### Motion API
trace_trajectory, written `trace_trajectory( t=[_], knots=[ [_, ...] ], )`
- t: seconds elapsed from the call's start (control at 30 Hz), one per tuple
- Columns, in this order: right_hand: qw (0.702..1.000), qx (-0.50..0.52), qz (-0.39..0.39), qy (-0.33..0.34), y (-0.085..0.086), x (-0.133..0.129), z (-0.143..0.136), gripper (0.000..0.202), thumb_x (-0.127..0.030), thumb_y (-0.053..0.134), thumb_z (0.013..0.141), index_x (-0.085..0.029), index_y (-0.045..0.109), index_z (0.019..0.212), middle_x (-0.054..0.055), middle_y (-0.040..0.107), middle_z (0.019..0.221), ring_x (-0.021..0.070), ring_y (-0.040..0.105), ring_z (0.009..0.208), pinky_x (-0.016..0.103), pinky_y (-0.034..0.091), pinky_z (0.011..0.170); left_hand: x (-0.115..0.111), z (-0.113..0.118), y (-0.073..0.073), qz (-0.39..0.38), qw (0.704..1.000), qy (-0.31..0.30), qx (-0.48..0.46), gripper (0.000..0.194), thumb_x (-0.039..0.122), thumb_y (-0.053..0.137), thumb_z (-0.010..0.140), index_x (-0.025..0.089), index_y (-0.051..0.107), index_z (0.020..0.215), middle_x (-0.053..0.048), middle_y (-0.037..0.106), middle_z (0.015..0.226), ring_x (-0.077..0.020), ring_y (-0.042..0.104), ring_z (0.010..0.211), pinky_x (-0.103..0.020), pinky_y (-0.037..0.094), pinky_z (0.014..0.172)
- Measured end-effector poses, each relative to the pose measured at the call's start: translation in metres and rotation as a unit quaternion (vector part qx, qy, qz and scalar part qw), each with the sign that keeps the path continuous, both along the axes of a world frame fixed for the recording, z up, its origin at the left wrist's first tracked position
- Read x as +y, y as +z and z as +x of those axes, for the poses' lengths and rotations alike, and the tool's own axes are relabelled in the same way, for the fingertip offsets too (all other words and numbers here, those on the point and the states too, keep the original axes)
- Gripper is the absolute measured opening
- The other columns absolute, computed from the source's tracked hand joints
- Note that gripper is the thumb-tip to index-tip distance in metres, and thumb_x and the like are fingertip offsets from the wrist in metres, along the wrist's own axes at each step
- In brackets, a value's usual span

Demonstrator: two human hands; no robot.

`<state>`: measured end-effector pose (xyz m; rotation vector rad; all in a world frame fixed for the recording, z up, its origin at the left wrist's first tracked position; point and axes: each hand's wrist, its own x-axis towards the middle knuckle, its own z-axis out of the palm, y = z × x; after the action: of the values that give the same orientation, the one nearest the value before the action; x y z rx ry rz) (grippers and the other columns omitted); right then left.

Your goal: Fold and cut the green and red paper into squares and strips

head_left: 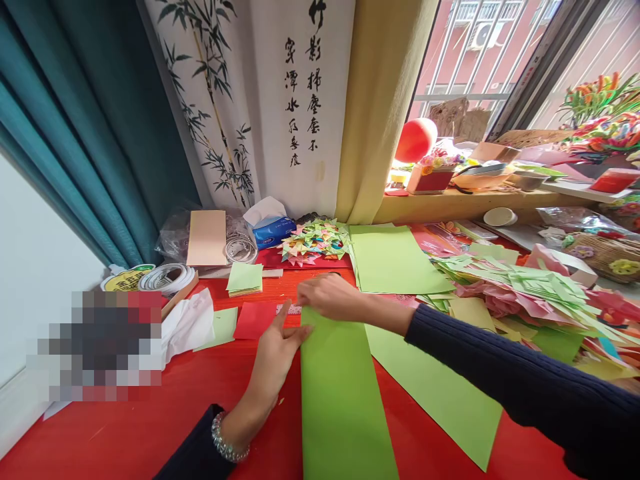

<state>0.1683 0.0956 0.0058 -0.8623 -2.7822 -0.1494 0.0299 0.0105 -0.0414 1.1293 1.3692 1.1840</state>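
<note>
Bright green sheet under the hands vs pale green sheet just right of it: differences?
Shade: the bright green sheet is deeper; the pale green sheet is lighter.
Pose: the bright one runs off the bottom of the view; the pale one slants right, its near corner in view.
Contact: both hands' fingers are at the bright one's far end, none at the pale one.
Shared: both green, on the red table.

Paper stack (397,260) behind loose sheet (440,387); tissue pack (274,232) left of stack.
</note>
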Motion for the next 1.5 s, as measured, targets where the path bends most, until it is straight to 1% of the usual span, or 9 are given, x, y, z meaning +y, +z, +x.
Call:
trace_trajectory(
  t=[0.3, 0.5, 0.67, 0.8, 0.9, 1.1, 1.23, 1.37, 1.5],
  knots=[
    [0.984, 0.057, 0.052, -0.162, 0.032, 0.052, 0.052, 0.027, -0.030, 0.038, 0.090, -0.014, 0.059, 0.082, 0.007, 0.065, 0.079, 0.0152, 0.055, 0.068, 0.024, 0.027, 0.059, -0.010, 0.007, 0.004, -0.036, 0.996, -0.086, -0.016, 0.081, 0.039, 0.067, 0.066, 0.016, 0.031, 0.135, 0.001, 0.068, 0.066, -0.0222, 0.063, 0.075, -0.033, 0.043, 0.074],
    [0.933, 0.148, 0.140, -0.297, 0.067, 0.078, 0.102, 0.026, -0.029, 0.041, 0.087, -0.014, 0.061, 0.085, 0.007, 0.065, 0.078, 0.0167, 0.055, 0.068, 0.025, 0.031, 0.058, -0.012, 0.013, -0.002, -0.114, 0.978, -0.167, -0.059, 0.040, 0.036, 0.068, 0.065, 0.010, 0.065, 0.096, -0.008, 0.070, 0.073, -0.0225, 0.065, 0.074, -0.034, 0.048, 0.073],
    [0.867, 0.246, 0.329, -0.282, 0.101, 0.030, 0.114, 0.030, -0.036, 0.040, 0.088, -0.015, 0.059, 0.080, 0.007, 0.059, 0.076, 0.0174, 0.051, 0.074, 0.034, 0.036, 0.075, -0.014, 0.014, 0.011, -0.111, 0.966, -0.201, -0.118, 0.042, 0.046, 0.058, 0.073, 0.011, 0.064, 0.094, -0.012, 0.070, 0.081, -0.0235, 0.066, 0.076, -0.036, 0.049, 0.076],
    [0.971, 0.144, 0.186, -0.032, 0.065, -0.060, 0.069, 0.026, -0.020, 0.039, 0.088, -0.023, 0.056, 0.069, 0.001, 0.054, 0.065, 0.0136, 0.047, 0.064, 0.032, 0.039, 0.074, -0.014, 0.012, 0.020, -0.132, 0.937, -0.217, -0.239, 0.056, 0.055, 0.046, 0.078, 0.013, 0.054, 0.114, -0.014, 0.067, 0.097, -0.0250, 0.062, 0.091, -0.037, 0.047, 0.079],
    [0.983, 0.068, 0.096, 0.140, 0.012, -0.111, 0.035, 0.027, -0.011, 0.038, 0.085, -0.024, 0.058, 0.072, 0.001, 0.058, 0.066, 0.0132, 0.046, 0.058, 0.028, 0.043, 0.063, -0.012, 0.010, 0.016, -0.109, 0.938, -0.213, -0.252, 0.047, 0.045, 0.053, 0.078, 0.014, 0.054, 0.114, -0.012, 0.066, 0.099, -0.0208, 0.063, 0.085, -0.029, 0.048, 0.072],
    [0.981, 0.171, 0.068, 0.064, -0.028, -0.112, 0.036, 0.017, -0.028, 0.046, 0.085, -0.017, 0.058, 0.079, 0.005, 0.061, 0.068, 0.0166, 0.054, 0.064, 0.034, 0.045, 0.068, -0.007, 0.006, 0.009, -0.072, 0.963, -0.177, -0.190, 0.049, 0.033, 0.064, 0.072, 0.012, 0.053, 0.115, -0.011, 0.069, 0.090, -0.0224, 0.064, 0.080, -0.031, 0.048, 0.069],
    [0.815, 0.473, -0.207, -0.262, -0.017, -0.073, 0.063, 0.037, -0.046, 0.037, 0.087, -0.019, 0.051, 0.108, 0.012, 0.057, 0.113, 0.0206, 0.055, 0.100, 0.036, 0.045, 0.082, -0.008, 0.005, 0.015, -0.083, 0.959, -0.185, -0.197, 0.047, 0.029, 0.064, 0.072, 0.015, 0.054, 0.116, -0.010, 0.069, 0.092, -0.0228, 0.064, 0.084, -0.033, 0.048, 0.074],
    [0.625, 0.543, -0.510, -0.233, -0.020, -0.055, 0.072, 0.041, -0.051, 0.049, 0.079, -0.017, 0.058, 0.100, 0.010, 0.064, 0.099, 0.0217, 0.062, 0.088, 0.033, 0.051, 0.073, -0.016, 0.009, 0.018, -0.112, 0.944, -0.262, -0.165, 0.038, 0.028, 0.065, 0.071, 0.013, 0.061, 0.106, -0.011, 0.069, 0.092, -0.0234, 0.064, 0.083, -0.034, 0.047, 0.077],
    [0.595, 0.543, -0.560, -0.195, -0.023, -0.066, 0.063, 0.030, -0.040, 0.062, 0.071, -0.016, 0.061, 0.089, 0.007, 0.067, 0.084, 0.0192, 0.064, 0.070, 0.029, 0.051, 0.062, -0.019, 0.013, 0.016, -0.134, 0.944, -0.278, -0.120, 0.034, 0.032, 0.064, 0.073, 0.011, 0.063, 0.100, -0.012, 0.069, 0.095, -0.0244, 0.064, 0.084, -0.035, 0.048, 0.076]
  ],
)
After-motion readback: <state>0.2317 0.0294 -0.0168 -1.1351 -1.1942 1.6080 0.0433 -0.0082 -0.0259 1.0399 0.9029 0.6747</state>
